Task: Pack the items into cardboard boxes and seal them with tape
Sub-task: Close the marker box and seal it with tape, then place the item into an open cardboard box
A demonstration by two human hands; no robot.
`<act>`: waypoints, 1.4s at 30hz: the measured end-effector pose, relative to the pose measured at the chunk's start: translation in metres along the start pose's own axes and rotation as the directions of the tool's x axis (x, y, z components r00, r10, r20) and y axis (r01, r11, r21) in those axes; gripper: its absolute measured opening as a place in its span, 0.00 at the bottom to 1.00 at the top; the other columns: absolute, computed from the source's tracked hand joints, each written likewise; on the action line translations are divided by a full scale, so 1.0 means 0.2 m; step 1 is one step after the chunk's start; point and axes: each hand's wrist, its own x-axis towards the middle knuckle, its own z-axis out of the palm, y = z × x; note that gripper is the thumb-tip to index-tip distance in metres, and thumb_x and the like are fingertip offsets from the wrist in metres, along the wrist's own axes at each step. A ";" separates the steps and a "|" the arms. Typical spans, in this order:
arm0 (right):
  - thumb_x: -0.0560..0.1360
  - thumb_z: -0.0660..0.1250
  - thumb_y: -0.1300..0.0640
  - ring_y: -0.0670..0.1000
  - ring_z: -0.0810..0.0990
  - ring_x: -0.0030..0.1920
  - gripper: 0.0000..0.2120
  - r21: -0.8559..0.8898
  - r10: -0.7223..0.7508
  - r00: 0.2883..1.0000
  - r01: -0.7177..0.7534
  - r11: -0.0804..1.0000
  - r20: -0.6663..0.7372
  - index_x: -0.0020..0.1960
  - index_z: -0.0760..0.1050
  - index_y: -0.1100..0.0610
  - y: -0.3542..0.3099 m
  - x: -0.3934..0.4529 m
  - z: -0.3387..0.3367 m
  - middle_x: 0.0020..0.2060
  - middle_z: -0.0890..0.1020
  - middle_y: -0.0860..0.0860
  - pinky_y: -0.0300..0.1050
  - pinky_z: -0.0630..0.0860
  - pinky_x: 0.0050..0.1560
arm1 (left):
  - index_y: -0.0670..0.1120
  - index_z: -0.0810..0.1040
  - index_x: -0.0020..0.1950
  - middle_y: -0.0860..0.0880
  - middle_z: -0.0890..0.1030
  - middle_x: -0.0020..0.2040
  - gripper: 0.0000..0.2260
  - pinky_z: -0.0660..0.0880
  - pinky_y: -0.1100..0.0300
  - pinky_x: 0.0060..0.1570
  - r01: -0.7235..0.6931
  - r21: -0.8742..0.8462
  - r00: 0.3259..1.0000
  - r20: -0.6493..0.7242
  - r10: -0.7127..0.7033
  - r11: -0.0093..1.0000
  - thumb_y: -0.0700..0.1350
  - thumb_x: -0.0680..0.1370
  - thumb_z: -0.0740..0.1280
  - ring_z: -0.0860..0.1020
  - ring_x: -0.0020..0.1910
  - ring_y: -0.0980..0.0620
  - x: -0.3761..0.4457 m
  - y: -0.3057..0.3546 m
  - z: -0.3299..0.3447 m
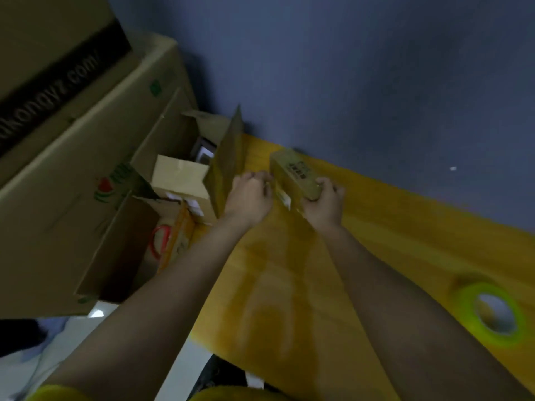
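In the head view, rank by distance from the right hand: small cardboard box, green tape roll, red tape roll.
From the right hand:
1. Small cardboard box, gripped by it.
2. Green tape roll, on the yellow table, near right.
3. Red tape roll, far left, inside an open carton.

Both hands point(286, 198) curled, arms outstretched.

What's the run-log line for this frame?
stage: small box handling | left hand: at box's left end, grip unclear | right hand: grips small box | tape roll: on table, untouched
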 end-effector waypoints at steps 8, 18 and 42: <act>0.75 0.69 0.56 0.63 0.67 0.63 0.22 -0.192 -0.114 0.993 0.110 0.975 -0.010 0.64 0.64 0.58 -0.25 0.45 0.29 0.65 0.60 0.59 0.56 0.70 0.61 | 0.50 0.74 0.64 0.44 0.72 0.62 0.14 0.64 0.50 0.61 -0.064 0.198 0.997 -0.026 0.070 0.978 0.45 0.80 0.57 0.65 0.64 0.41 0.44 -0.22 -0.39; 0.79 0.63 0.46 0.64 0.57 0.73 0.27 -0.280 -0.168 0.977 0.126 0.952 -0.131 0.73 0.62 0.57 -0.46 0.42 0.41 0.74 0.57 0.60 0.59 0.58 0.72 | 0.49 0.73 0.55 0.46 0.71 0.56 0.06 0.63 0.55 0.54 -0.144 0.075 0.978 -0.142 0.153 0.987 0.44 0.79 0.60 0.67 0.59 0.45 0.60 -0.34 -0.48; 0.74 0.54 0.68 0.53 0.77 0.51 0.19 0.118 0.121 0.949 -0.161 0.980 0.290 0.61 0.69 0.53 -0.20 -0.37 -0.41 0.51 0.78 0.54 0.49 0.78 0.49 | 0.42 0.59 0.74 0.37 0.75 0.63 0.26 0.71 0.55 0.48 0.081 -0.174 0.995 0.076 -0.069 0.981 0.41 0.79 0.65 0.75 0.60 0.38 0.07 -0.04 -0.26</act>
